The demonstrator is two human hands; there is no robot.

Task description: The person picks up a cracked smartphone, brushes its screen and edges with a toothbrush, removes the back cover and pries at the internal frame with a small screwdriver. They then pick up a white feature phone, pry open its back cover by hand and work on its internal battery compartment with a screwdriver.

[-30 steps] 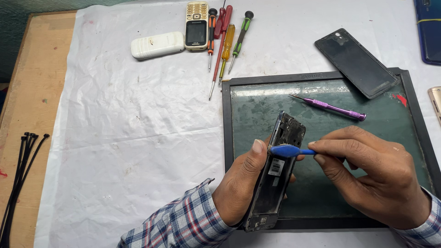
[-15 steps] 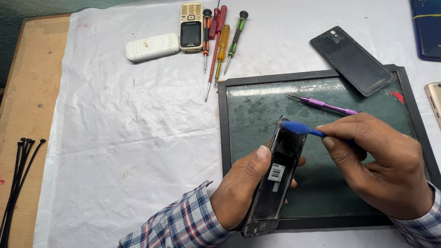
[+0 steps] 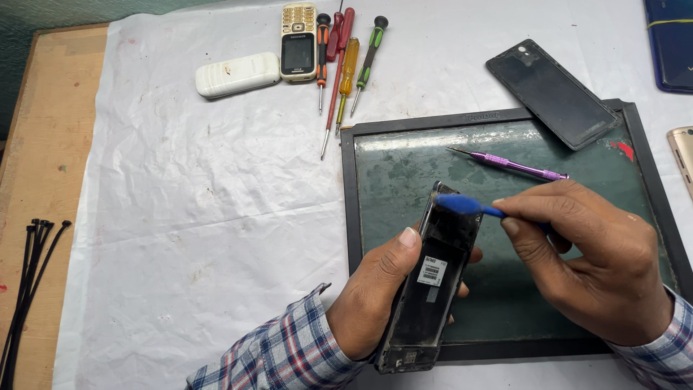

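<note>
My left hand (image 3: pixel 375 296) grips an opened black phone body (image 3: pixel 433 282), its inner side up with a small white sticker on it, held over a dark green work mat (image 3: pixel 404 166) with a black frame. My right hand (image 3: pixel 592 267) pinches a blue plastic pry tool (image 3: pixel 465 206). The tool's flat tip rests at the phone's top edge. A purple precision screwdriver (image 3: pixel 516 165) lies on the mat just beyond my right hand.
On the white sheet (image 3: pixel 202 217) lie a white keypad phone (image 3: pixel 237 74), a gold keypad phone (image 3: pixel 298 42), several screwdrivers (image 3: pixel 343 72) and a black phone back cover (image 3: pixel 552 94). Black cable ties (image 3: pixel 25 289) lie on the wooden table at left. More phones sit at the right edge.
The blue pry tool has slid from the phone's middle side up to its top edge. My right hand followed it upward; my left hand kept its hold on the phone.
</note>
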